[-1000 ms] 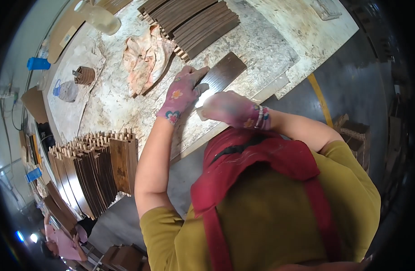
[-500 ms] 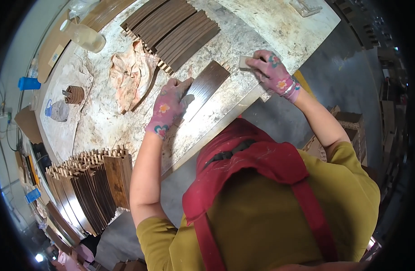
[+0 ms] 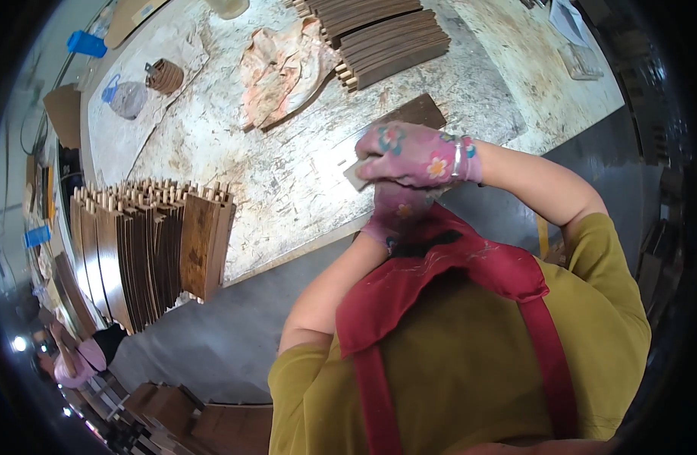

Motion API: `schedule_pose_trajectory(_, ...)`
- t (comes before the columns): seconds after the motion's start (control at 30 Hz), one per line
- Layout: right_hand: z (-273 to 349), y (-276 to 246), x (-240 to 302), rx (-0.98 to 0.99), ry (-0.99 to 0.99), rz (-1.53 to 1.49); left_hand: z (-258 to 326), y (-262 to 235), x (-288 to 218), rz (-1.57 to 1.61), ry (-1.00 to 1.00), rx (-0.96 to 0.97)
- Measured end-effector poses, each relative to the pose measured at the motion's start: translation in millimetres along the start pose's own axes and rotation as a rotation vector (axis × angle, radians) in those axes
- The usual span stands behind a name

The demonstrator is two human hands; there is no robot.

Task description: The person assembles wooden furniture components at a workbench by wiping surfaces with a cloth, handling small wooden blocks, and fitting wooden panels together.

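Note:
My right hand [image 3: 417, 155], in a pink flowered glove, is closed round a thin grey rectangular pad [image 3: 356, 175] that sticks out past its fingers. Directly below it is my left hand [image 3: 400, 206], gloved alike; its fingers are hidden behind the right hand, so what it holds cannot be seen. A dark brown wooden slat [image 3: 420, 111] shows just beyond my right hand, its near part covered by that hand. A crumpled, stained cloth [image 3: 284, 72] lies farther left on the worktable [image 3: 288, 178].
Several dark slats with pegged ends form a stack [image 3: 394, 45] at the back. More stand in a row [image 3: 147, 250] at the left edge. A coiled brown roll [image 3: 165, 76], a bag with a blue top [image 3: 128, 100] and a clear tray [image 3: 580, 62] lie about. Another person [image 3: 79, 360] is at far left.
My right hand has swung left with the pad, over my left hand. My left hand has come off the slat's face toward my body. The whole view has shifted.

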State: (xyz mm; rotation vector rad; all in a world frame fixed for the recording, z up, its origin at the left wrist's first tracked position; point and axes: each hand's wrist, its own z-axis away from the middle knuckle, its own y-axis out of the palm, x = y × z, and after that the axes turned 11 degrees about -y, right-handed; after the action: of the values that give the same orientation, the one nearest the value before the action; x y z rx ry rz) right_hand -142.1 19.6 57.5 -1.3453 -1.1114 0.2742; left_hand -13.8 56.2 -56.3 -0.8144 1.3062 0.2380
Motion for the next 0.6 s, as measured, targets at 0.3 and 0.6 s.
schedule_pose_trajectory(0.3,-34,-5,-54,-0.094,0.139,0.010,-9,-29,-38,-0.682,0.241,-0.280)
schedule_pose_trajectory(0.6,50,20,-29,-1.259,0.587,-0.988,-81,-179,8,-0.796,-0.049,-0.786)
